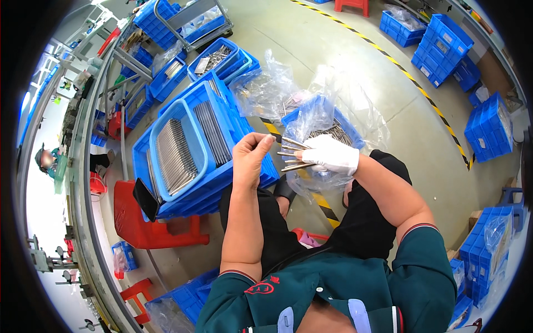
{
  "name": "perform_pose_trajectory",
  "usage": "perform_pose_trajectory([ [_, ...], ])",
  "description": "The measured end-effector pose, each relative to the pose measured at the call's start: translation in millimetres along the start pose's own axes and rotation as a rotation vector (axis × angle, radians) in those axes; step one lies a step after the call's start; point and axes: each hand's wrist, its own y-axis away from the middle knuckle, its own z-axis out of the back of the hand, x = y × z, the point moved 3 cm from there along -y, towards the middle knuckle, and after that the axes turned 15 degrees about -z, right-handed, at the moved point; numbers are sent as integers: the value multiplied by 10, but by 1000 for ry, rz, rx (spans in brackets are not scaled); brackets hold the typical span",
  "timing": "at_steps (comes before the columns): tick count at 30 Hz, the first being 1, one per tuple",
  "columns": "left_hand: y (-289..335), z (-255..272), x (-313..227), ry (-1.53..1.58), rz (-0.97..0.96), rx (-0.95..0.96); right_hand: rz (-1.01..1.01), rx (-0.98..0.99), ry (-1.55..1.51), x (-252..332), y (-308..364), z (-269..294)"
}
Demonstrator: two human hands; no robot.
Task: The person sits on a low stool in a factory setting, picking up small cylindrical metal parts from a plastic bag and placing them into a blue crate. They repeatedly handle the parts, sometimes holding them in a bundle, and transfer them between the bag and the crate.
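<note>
Lettering was noted on the dark green shirt (344,272): a red outlined emblem (260,288) on the chest enclosed a few short red characters. A smaller red mark (275,279) sat just above it, its form too small to make out. Pale labels (447,38) were observed on the stacked blue crates (438,58) at upper right, and a white label (481,143) on a blue crate (494,123) below them; print illegible at this scale. Floor sign: black-and-yellow striped tape (388,56) curved past those crates.
</note>
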Motion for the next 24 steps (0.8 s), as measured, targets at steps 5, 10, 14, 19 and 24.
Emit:
perform_pose_trajectory([
  [5,9,-70,-2,101,58,38,-31,106,-62,-17,20,-66],
  [10,23,-56,7,108,72,104,-15,135,-74,4,37,-87],
  [14,20,-96,-57,107,44,138,-21,165,-64,-61,-1,-80],
  [19,20,-114,-5,127,95,190,2,166,-40,-98,-7,-72],
  [24,-2,-43,20,19,6,-36,177,84,167,-141,-165,-23],
])
